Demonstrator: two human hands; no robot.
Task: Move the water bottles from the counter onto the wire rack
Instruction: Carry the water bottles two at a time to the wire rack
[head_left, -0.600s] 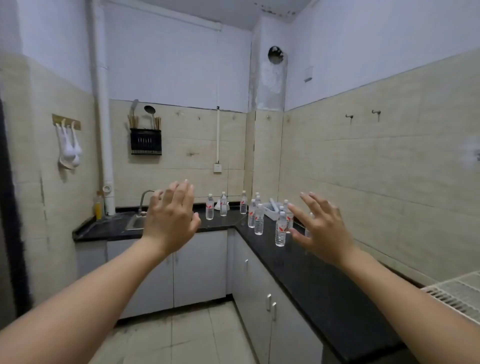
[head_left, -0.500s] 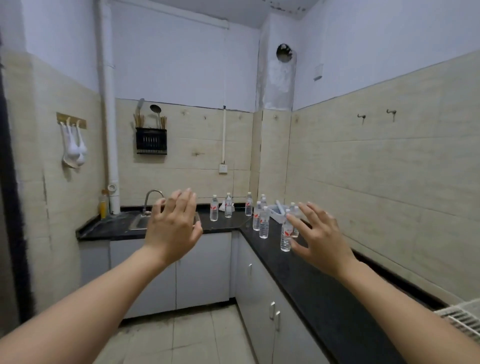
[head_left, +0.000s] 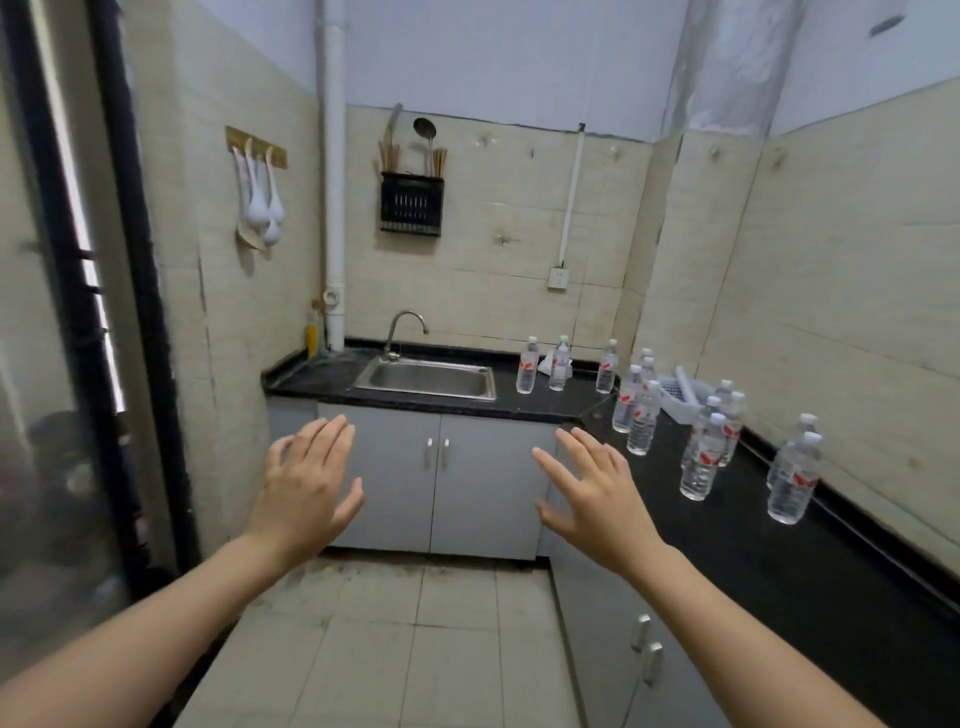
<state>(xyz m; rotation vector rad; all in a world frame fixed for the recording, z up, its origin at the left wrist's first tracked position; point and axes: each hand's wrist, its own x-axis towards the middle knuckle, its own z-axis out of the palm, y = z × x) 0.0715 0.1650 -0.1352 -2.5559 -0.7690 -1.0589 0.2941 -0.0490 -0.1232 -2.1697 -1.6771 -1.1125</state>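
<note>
Your left hand (head_left: 306, 483) and right hand (head_left: 592, 493) are both raised with their backs toward you. The fingers are straight and spread, holding nothing and touching nothing. Beyond them are the grey cabinet doors (head_left: 457, 483) under the sink (head_left: 426, 378). The water bottles (head_left: 701, 462) all stand upright on the black counter (head_left: 779, 561), ahead and to your right. Three stand in a row right of the sink, four are bunched at the corner, four more are beside a white basket (head_left: 672, 400), and two are nearest you by the wall. That makes thirteen, as far as the overlap lets you count. Each is clear, with a white cap and a red-and-white label whose print is too small to read.
</note>
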